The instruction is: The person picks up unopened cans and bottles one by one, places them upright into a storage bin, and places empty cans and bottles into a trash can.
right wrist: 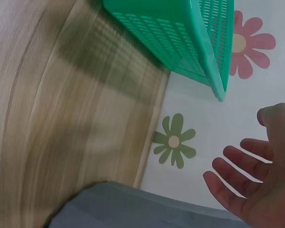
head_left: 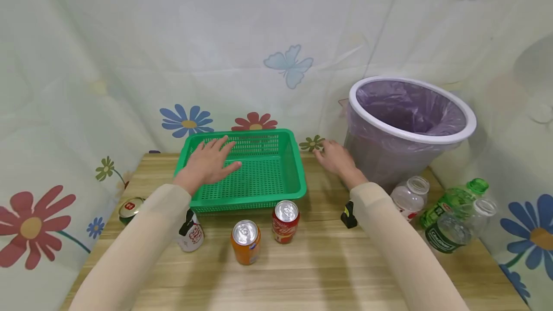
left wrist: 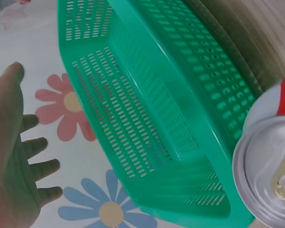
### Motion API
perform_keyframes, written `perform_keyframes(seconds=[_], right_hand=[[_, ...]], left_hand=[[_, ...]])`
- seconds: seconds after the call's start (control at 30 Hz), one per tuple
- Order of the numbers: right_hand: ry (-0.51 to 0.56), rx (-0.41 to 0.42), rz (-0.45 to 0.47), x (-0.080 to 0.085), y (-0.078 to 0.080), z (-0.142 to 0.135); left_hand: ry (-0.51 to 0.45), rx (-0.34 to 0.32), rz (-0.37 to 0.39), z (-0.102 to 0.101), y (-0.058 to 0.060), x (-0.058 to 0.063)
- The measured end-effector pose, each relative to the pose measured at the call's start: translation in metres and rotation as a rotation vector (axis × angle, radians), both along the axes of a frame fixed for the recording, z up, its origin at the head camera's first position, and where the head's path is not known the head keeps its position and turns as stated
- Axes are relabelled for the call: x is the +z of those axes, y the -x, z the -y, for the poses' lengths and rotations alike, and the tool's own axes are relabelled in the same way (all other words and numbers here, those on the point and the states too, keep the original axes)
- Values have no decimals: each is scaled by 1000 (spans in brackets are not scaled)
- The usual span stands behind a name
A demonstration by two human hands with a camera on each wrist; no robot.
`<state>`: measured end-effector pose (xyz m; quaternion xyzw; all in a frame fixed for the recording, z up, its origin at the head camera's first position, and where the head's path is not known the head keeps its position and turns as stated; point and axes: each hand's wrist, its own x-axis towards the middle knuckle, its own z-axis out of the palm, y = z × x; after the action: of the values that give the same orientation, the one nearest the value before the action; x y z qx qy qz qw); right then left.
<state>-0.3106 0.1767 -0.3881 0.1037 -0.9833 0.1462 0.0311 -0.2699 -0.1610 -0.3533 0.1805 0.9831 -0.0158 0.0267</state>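
My left hand [head_left: 209, 163] hovers over the left part of a green plastic basket [head_left: 298, 176], its fingers spread and holding nothing. The left wrist view shows the same hand [left wrist: 14, 161] with fingers apart, beside the basket [left wrist: 180, 76]. Between the basket and the bin, my right hand [head_left: 336, 158] is held above the table with no object in it. Its fingers [right wrist: 237, 175] look relaxed and slightly bent in the right wrist view. In front of the basket stand an orange can [head_left: 246, 248], a red can [head_left: 285, 227] and a white can [head_left: 192, 239], the last partly covered by my left arm.
A bin [head_left: 380, 157] with a purple liner stands at the back right. Near it are a clear bottle [head_left: 408, 198], a green bottle [head_left: 453, 200] and a bottle with a dark label [head_left: 449, 234]. A dark green can [head_left: 129, 209] sits at the table's left edge.
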Motion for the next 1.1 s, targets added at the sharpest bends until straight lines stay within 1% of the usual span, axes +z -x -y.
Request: perform_keyframes(seconds=[0.1,0.2,0.23,0.3,0.43,0.47,0.57,0.67,0.83,1.0,1.1], right_hand=[[13,-16,9,-3,0,1],[37,-20,30,-8,0,4],[43,-15,11,-11,-1,5],[59,-16,27,-14,-1,7],[86,-26,42,-20,-2,11],[91,-30,72,-20,-2,13],[105,-21,75,-22,-1,16],[117,-15,82,-23,-1,18],[139,-14,88,-26,0,21],[161,-14,89,-29,1,22],[201,-17,117,-30,0,23]], left_hand=[[-2,9,-6,6,-2,1],[1,6,-18,12,-4,2],[2,6,-21,14,-6,2],[-1,4,-28,19,-8,3],[-22,-1,-47,31,-12,2],[-32,1,-53,34,-13,1],[-59,9,-68,46,-17,-2],[-85,32,-78,61,-24,-3],[-93,60,-78,86,-38,-6],[-90,70,-58,103,-51,-11],[-84,90,-58,113,-58,-15]])
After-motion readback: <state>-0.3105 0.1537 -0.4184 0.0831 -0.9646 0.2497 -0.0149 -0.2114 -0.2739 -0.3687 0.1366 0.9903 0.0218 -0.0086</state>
